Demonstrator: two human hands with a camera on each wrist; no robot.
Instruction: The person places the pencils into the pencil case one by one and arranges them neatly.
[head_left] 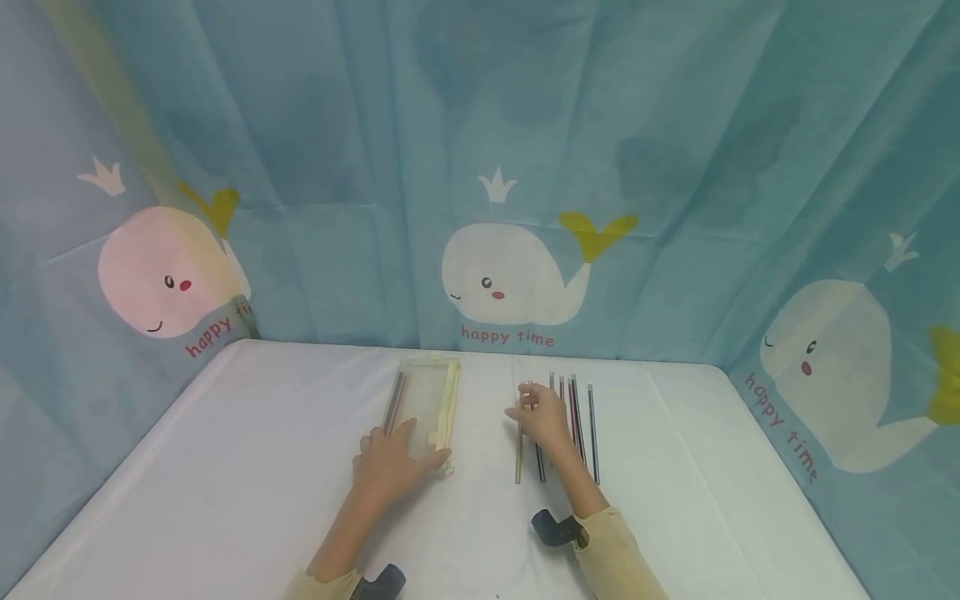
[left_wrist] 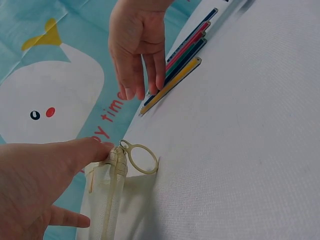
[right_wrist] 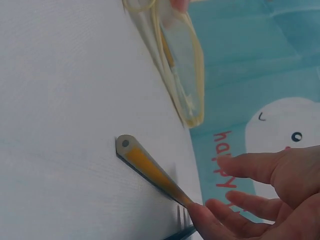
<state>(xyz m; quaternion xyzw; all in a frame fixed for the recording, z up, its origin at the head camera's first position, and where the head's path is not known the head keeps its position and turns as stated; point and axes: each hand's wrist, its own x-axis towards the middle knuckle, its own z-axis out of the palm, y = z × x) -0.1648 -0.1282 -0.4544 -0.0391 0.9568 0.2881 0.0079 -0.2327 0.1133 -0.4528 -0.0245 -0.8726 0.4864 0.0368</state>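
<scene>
A pale yellow, see-through mesh zip pouch (head_left: 427,396) lies on the table with pencils (head_left: 393,404) along its left side. My left hand (head_left: 390,467) rests across its near end, fingers spread, thumb at the zipped edge beside a ring pull (left_wrist: 156,164). To the right, my right hand (head_left: 549,421) reaches over a row of pencils, thumb apart from the fingers. The yellow pencil (right_wrist: 150,167) is leftmost in the row; a fingertip overlaps its far end in the right wrist view. A dark pencil (head_left: 540,467) lies beside it, partly hidden under the hand.
Further right lie several more pencils, among them a dark blue one (head_left: 594,442) at the row's outer end. A white cloth (head_left: 712,500) covers the table. Blue curtains (head_left: 337,275) printed with whales hang behind and at both sides.
</scene>
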